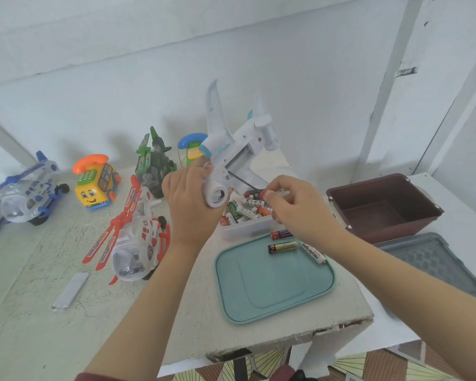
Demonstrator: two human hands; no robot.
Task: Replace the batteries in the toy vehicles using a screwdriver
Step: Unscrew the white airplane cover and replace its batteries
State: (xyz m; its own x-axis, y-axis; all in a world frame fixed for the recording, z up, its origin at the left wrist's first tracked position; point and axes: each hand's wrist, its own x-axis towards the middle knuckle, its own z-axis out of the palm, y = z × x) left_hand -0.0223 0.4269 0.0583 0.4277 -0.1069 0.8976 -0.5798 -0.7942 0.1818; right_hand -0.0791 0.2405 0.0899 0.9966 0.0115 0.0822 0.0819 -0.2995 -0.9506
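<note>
Toys left of the fingers, batteries beneath them

The toy airplane (237, 149) sits in the left fingers (182, 180) above the table (39, 312). A tub of batteries (245, 226) lies just under the right fingers (275, 188), which pinch a battery (254, 193). Nearer, a lid (272, 292) carries three loose batteries (282, 247). A toy helicopter (138, 232) lies to the left and a bin (382, 204) to the right.

We see the white, blue-trimmed toy airplane (239, 149) tilted above the bench's far right corner, underside facing us, with a black-and-red battery (254, 193) just beside it.

The blue helicopter (22, 188) is cut off by the left edge.
</note>
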